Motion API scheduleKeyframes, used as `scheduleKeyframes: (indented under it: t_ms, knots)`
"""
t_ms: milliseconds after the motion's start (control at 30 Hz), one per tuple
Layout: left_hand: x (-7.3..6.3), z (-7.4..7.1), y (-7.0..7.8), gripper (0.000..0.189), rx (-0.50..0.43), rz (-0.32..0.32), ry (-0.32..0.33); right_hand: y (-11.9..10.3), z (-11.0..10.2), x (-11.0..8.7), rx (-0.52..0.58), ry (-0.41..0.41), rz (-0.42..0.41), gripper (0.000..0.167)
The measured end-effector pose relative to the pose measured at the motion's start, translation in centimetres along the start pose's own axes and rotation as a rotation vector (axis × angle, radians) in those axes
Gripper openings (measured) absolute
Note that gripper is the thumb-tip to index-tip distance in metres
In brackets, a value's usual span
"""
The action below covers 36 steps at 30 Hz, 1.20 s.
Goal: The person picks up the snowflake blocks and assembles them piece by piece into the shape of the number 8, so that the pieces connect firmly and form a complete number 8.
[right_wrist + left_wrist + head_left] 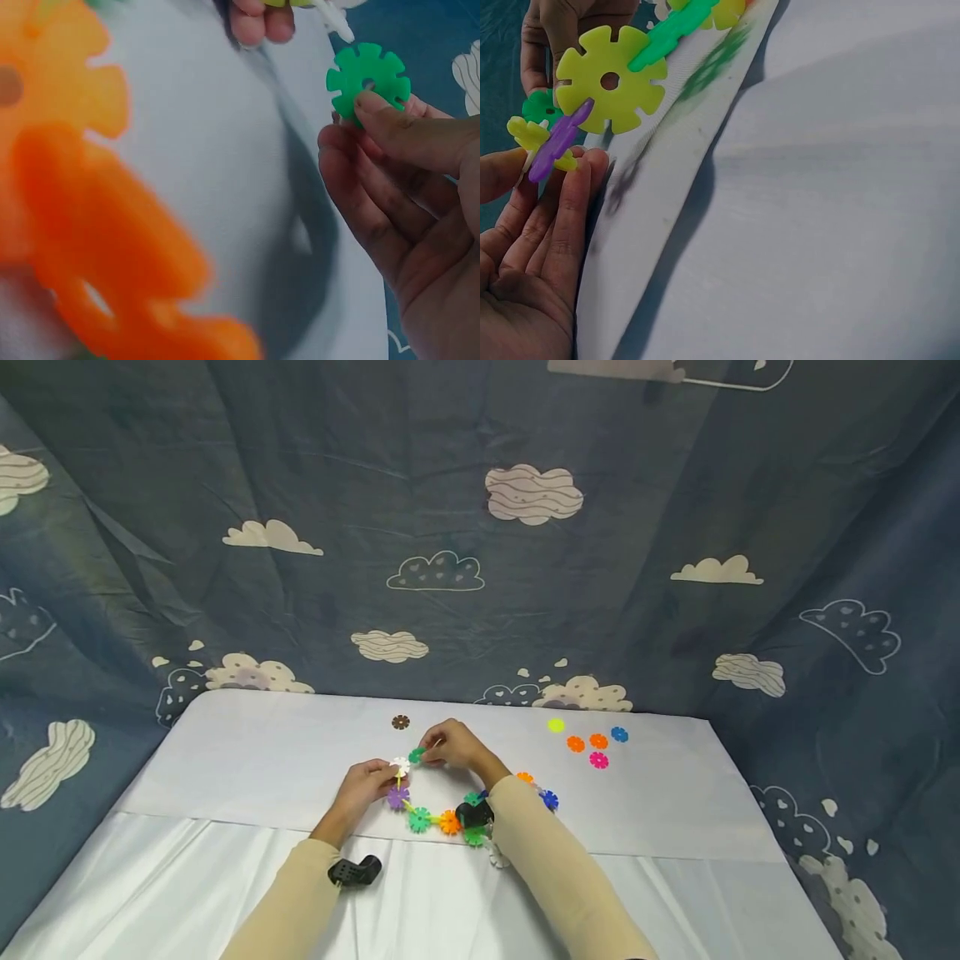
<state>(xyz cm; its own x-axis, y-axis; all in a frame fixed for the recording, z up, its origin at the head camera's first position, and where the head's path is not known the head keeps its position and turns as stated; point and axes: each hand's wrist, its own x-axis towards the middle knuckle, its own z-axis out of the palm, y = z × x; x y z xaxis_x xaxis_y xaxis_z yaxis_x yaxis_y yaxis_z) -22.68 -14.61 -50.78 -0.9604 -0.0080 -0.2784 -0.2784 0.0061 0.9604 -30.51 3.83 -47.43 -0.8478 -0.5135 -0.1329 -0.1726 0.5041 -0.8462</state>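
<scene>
My left hand (363, 787) pinches the end of a chain of interlocking notched flower discs, at a white disc (402, 765). Beside that end are a purple disc (557, 146) and a large-looking yellow disc (592, 75) in the left wrist view. From there the chain curves through a green disc (419, 819) and an orange disc (450, 822), passing partly behind my right forearm. Between thumb and fingers, my right hand (457, 745) holds a loose green disc (371, 67), close to the white one. In the right wrist view, blurred orange discs (112, 225) fill the left side.
On the white table (300, 735), a brown disc (401, 722) lies beyond the hands. To the right are a yellow disc (556, 725), several orange discs (598, 741), a pink disc (598, 760) and a blue disc (619, 734). A dark cloud-patterned curtain (450, 618) hangs behind.
</scene>
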Motion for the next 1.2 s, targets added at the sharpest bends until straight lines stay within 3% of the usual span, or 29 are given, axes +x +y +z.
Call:
scheduleKeyframes:
  t_ms: [100, 367, 633, 767, 1033, 1200]
  knots:
    - [0.1, -0.1, -0.2, 0.019, 0.004, 0.000, -0.006, 0.0, 0.4, 0.0, -0.022, 0.012, -0.028, 0.004]
    - [0.3, -0.2, 0.0, 0.020, 0.002, -0.009, -0.007, 0.1, 0.9, 0.1, 0.129, 0.024, -0.030, 0.006]
    - [0.1, 0.1, -0.1, 0.013, -0.016, 0.003, 0.040, 0.2, 1.2, 0.4, 0.107, 0.033, -0.089, 0.004]
    - [-0.1, 0.4, 0.0, 0.013, 0.010, -0.002, 0.075, -0.3, 1.0, 0.5, 0.049, 0.025, -0.127, 0.005]
    - [-0.2, 0.6, -0.1, 0.013, 0.032, -0.013, 0.117, -0.7, 0.9, 0.5, -0.173, 0.019, -0.263, 0.004]
    - [-0.2, 0.7, -0.2, 0.013, 0.034, -0.013, 0.124, -0.9, 0.9, 0.2, -0.242, 0.023, -0.289, 0.004]
